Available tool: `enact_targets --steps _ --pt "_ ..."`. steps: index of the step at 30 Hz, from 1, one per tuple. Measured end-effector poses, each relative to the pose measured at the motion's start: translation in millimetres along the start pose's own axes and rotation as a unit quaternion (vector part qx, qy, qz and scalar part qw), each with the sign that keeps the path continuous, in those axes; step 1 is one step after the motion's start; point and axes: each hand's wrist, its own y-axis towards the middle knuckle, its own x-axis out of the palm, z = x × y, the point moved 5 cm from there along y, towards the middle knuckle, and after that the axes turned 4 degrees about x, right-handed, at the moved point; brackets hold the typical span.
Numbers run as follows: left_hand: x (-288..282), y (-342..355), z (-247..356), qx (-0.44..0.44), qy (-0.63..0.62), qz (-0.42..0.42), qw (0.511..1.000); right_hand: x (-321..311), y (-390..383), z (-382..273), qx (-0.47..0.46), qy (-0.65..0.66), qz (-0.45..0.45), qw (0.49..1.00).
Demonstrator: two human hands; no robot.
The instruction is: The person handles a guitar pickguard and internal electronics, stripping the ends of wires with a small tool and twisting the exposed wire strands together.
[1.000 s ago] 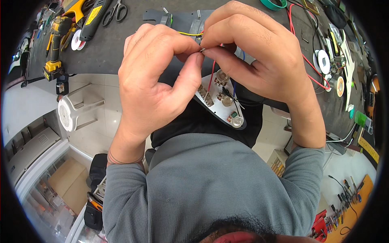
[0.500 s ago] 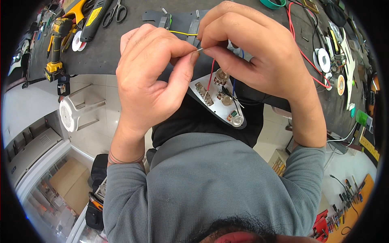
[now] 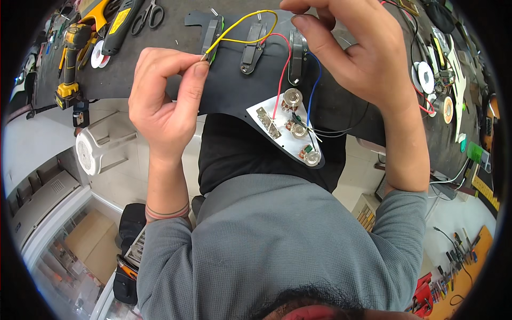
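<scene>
My left hand (image 3: 166, 101) pinches the end of a yellow wire (image 3: 226, 33) between thumb and forefinger. From there the wire loops up and back to the pickups. Higher up and to the right hovers my right hand (image 3: 358, 53), its thumb and fingers apart and nothing seen between them. Below both lies a black guitar pickguard (image 3: 229, 88), underside up, with a left pickup (image 3: 212, 38), a middle pickup (image 3: 249, 53) and a right pickup (image 3: 296, 64). Its silvery corner carries several potentiometers (image 3: 293, 97) and a switch (image 3: 268, 122). A red wire (image 3: 288, 58) and a blue wire (image 3: 320, 69) run down to this corner.
On the dark workbench (image 3: 160, 64), a yellow-and-black power tool (image 3: 74, 40), scissors (image 3: 148, 16) and a white spool (image 3: 97, 55) lie at left. More spools (image 3: 423, 78) and cables are at right. A white stool (image 3: 92, 152) stands on the floor at left.
My hands have parted: the left moved left and down with the yellow wire's end, while the right moved up and away. The yellow loop and pickups are now uncovered.
</scene>
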Motion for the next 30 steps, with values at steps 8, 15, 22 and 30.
enact_targets --steps 8,15,22,30 --pt "2.7 -2.1 0.6 -0.022 0.043 -0.024 0.999 -0.5 -0.7 3.4 0.002 -0.038 -0.019 0.999" --pt "-6.0 -9.5 -6.2 -0.105 0.035 -0.011 0.994 2.5 -1.7 4.9 0.011 -0.05 -0.029 0.998" --pt "-24.7 -39.1 15.6 -0.094 0.093 0.052 0.99 5.3 -4.6 11.8 0.013 -0.042 -0.032 0.999" --pt "45.2 -138.2 51.6 -0.48 -0.345 -0.099 0.8 3.9 0.1 5.1 0.06 -0.052 -0.042 0.996"
